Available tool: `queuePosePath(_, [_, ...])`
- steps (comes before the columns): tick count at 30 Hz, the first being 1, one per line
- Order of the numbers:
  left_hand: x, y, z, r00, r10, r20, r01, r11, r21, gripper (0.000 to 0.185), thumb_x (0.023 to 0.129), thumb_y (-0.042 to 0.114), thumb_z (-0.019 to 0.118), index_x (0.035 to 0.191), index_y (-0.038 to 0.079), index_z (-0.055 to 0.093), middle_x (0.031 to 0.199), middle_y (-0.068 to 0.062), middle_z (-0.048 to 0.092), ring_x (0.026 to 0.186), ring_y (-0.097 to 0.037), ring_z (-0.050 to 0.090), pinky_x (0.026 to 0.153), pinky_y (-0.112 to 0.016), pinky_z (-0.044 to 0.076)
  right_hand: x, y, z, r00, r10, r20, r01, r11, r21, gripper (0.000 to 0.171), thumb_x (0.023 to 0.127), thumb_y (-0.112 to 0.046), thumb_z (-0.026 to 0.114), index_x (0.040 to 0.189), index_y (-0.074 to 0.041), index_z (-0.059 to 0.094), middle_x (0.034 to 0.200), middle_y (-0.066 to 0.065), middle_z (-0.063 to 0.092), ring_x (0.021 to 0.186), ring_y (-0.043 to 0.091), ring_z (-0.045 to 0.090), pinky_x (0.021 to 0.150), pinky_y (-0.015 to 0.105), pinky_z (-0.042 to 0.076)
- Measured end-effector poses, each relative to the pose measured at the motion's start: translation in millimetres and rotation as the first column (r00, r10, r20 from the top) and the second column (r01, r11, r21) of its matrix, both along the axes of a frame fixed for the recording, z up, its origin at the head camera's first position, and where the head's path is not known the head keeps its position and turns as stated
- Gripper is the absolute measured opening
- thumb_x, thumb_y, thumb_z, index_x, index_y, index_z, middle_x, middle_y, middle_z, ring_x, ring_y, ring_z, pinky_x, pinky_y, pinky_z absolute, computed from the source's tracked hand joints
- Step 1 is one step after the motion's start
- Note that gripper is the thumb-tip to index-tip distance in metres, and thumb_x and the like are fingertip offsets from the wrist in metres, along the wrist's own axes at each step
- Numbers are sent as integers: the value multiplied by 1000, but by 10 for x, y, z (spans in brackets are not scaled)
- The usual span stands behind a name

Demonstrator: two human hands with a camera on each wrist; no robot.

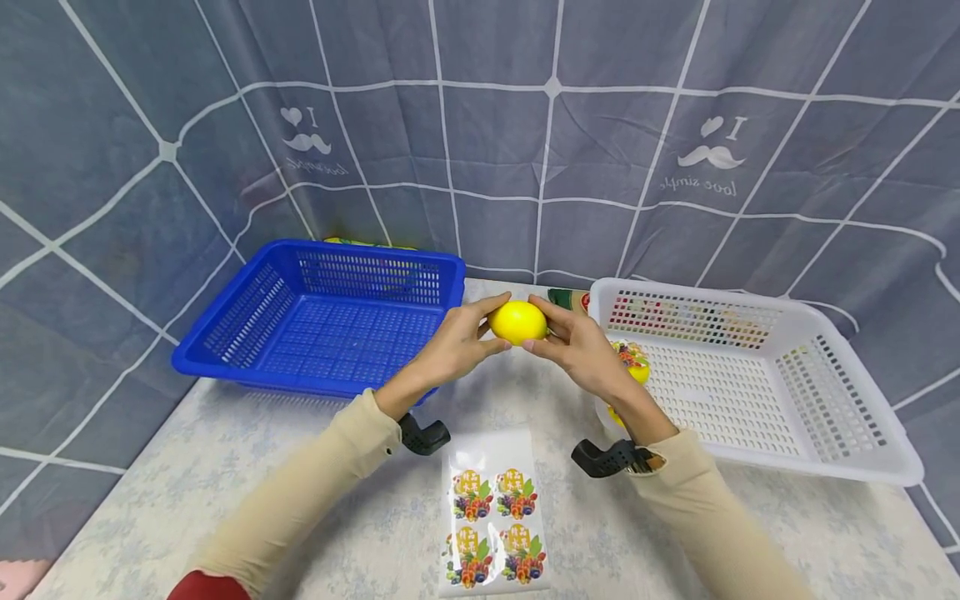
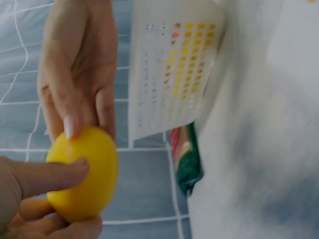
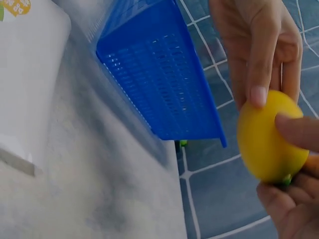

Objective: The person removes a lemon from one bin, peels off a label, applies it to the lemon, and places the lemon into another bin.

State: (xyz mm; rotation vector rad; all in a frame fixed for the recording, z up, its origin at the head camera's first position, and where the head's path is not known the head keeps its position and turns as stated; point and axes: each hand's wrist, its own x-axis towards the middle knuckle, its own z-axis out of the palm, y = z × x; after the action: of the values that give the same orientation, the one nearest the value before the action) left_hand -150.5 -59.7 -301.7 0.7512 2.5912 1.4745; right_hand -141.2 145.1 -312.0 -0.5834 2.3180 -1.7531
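Lemon (image 1: 517, 322) gripped between left hand (image 1: 455, 343) and right hand (image 1: 579, 348), fingers curled round it (over sticker sheet (image 1: 492, 512), 4 stickers). Likely mid-labelling; next needs 1 hand free.

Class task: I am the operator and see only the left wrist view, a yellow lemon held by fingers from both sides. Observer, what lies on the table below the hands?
Observer: A sticker sheet with four fruit stickers lies on the table, below the lemon.
Operator: Which baskets are there?
Observer: A blue basket stands on the left hand's side, a white basket on the right hand's side.
Operator: Is anything in the white basket?
Observer: Yes, another yellow fruit bearing a sticker lies at its near-left corner, partly behind the right wrist.
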Motion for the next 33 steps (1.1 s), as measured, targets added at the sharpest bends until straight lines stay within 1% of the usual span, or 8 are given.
queuePosePath(6, [19, 117, -169, 998, 66, 5, -66, 998, 20, 62, 90, -5, 66, 146, -8, 38, 145, -23, 45, 132, -30, 47, 107, -37, 40, 43, -88, -89, 994, -105, -3, 105, 991, 85, 64, 97, 0, 58, 153, 4, 25, 158, 20, 25, 142, 28, 32, 108, 35, 38])
queuePosePath(10, [23, 160, -276, 994, 109, 11, -109, 994, 2, 62, 90, -4, 67, 145, -8, 38, 144, -24, 46, 131, -30, 48, 106, -38, 42, 75, -170, -130, 983, -181, -6, 180, 972, 152, 63, 96, 2, 57, 152, 6, 26, 156, 22, 28, 141, 30, 32, 110, 38, 36])
queuePosePath(14, [22, 172, -370, 991, 131, -3, -131, 991, -25, 62, 89, -4, 67, 144, -9, 40, 143, -24, 47, 125, -31, 52, 103, -39, 45, 91, -242, -183, 975, -222, -23, 222, 952, 210, 63, 95, 3, 57, 150, 9, 26, 154, 25, 30, 140, 33, 35, 110, 39, 36])
queuePosePath(18, [38, 197, -432, 990, 133, -40, -135, 989, -61, 61, 88, -6, 66, 143, -11, 40, 144, -26, 46, 129, -35, 49, 109, -42, 39, 114, -271, -241, 968, -250, -20, 247, 937, 246, 64, 95, 3, 57, 150, 9, 26, 154, 27, 30, 138, 35, 37, 109, 40, 38])
queuePosePath(20, [48, 215, -459, 991, 127, -35, -129, 989, -68, 61, 89, -6, 64, 144, -11, 39, 146, -26, 43, 134, -36, 43, 114, -43, 32, 125, -277, -266, 965, -262, -23, 259, 932, 255, 64, 95, 3, 57, 151, 8, 26, 154, 27, 30, 138, 36, 37, 109, 41, 38])
queuePosePath(22, [58, 225, -492, 992, 125, -31, -127, 989, -75, 60, 90, -5, 63, 144, -10, 38, 146, -26, 42, 136, -37, 41, 116, -44, 28, 132, -289, -291, 961, -274, -42, 275, 922, 273, 64, 94, 4, 56, 150, 9, 27, 153, 27, 31, 138, 37, 38, 110, 43, 37])
queuePosePath(28, [52, 208, -582, 992, 127, -19, -128, 988, -86, 59, 88, -6, 63, 143, -10, 41, 144, -26, 45, 134, -37, 43, 114, -43, 31, 150, -352, -396, 946, -317, -69, 322, 888, 328, 64, 92, 4, 57, 149, 7, 30, 151, 26, 36, 137, 37, 39, 112, 47, 33])
queuePosePath(33, [30, 187, -681, 992, 126, -5, -126, 989, -80, 58, 85, -9, 65, 139, -11, 44, 137, -27, 52, 126, -37, 51, 110, -44, 38, 138, -366, -521, 950, -308, -55, 308, 889, 339, 63, 93, 4, 57, 150, 8, 29, 151, 27, 34, 139, 38, 36, 114, 47, 30])
